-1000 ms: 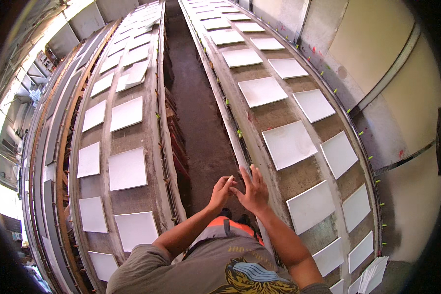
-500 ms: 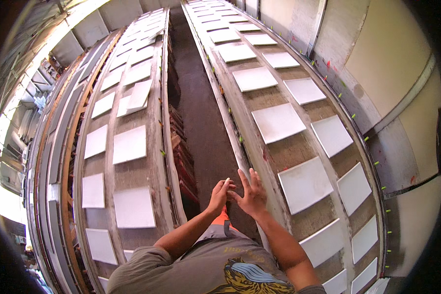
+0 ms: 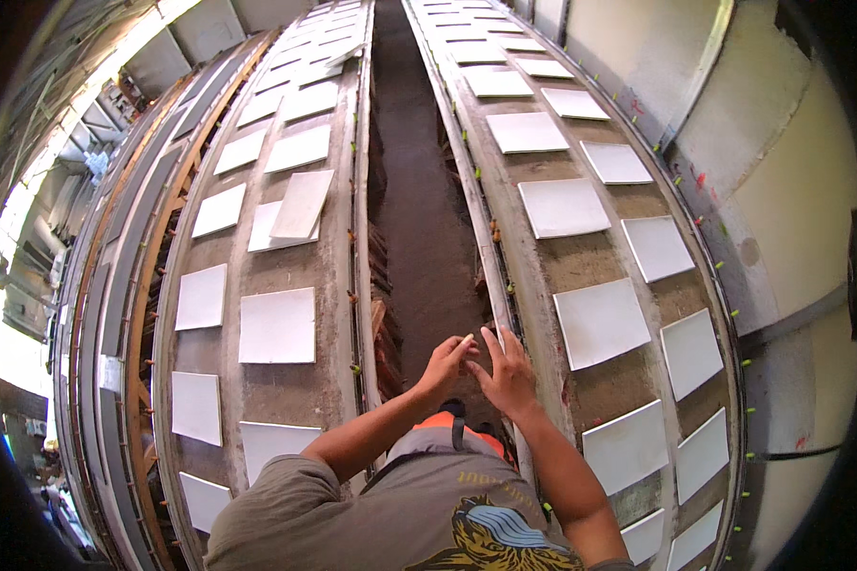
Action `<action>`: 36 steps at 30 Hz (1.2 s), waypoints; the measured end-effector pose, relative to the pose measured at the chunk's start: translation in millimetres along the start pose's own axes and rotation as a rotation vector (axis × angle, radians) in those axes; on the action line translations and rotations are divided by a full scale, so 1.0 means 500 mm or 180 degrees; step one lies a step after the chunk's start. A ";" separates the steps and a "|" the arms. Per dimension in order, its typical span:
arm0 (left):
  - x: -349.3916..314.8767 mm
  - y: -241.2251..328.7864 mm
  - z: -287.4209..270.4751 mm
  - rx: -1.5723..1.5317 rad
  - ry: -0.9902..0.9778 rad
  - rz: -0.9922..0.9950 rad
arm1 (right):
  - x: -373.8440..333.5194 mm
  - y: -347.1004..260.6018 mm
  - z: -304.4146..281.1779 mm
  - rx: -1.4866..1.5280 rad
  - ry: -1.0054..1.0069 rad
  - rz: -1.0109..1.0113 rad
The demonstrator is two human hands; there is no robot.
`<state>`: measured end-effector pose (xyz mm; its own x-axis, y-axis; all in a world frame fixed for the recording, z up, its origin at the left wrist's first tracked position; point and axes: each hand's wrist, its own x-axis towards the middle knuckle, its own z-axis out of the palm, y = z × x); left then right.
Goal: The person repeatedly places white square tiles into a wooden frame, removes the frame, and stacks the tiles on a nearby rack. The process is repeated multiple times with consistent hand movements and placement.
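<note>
My left hand point(image 3: 445, 367) and my right hand point(image 3: 508, 374) are held close together in front of my body, above the dark aisle floor. The left one has loosely curled fingers, and no object shows in it. On the right one, the fingers are stretched and spread, also with nothing held. Nearest to the right hand is the edge of the right-hand long table, where white square panels lie in two rows; one white panel point(image 3: 602, 324) lies just beyond that hand. A large white panel point(image 3: 278, 325) lies flat on the left-hand table.
Long brown tables point(image 3: 326, 381) flank the narrow aisle point(image 3: 419, 190). One tilted panel point(image 3: 302, 204) overlaps another on the left table. A pale wall point(image 3: 771, 181) runs along the right side, beyond small green pegs point(image 3: 720, 265). Dark grey strips point(image 3: 131, 205) line the far left.
I have moved forward along the aisle, and the panels have slid nearer. The view has swung slightly left. My hands stay empty and close together, with the left fingers more curled.
</note>
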<state>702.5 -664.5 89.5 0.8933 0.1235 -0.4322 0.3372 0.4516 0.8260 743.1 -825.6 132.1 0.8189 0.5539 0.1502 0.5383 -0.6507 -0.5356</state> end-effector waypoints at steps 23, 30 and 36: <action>0.599 0.556 -0.842 0.3752 0.3259 0.0501 | 0.821 -0.091 0.139 -0.0026 -0.0394 -0.0840; 0.655 0.583 -0.884 0.4195 0.3330 -0.0745 | 0.955 -0.113 0.202 0.0185 -0.0568 -0.0874; 0.634 0.599 -0.896 0.4221 0.3351 -0.1246 | 0.984 -0.111 0.242 0.0257 -0.0843 -0.0945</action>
<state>953.4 -94.0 37.9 0.3278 0.9115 -0.2485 0.9446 -0.3119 0.1019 1092.2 -454.1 135.2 0.5448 0.8332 0.0944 0.7178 -0.4052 -0.5661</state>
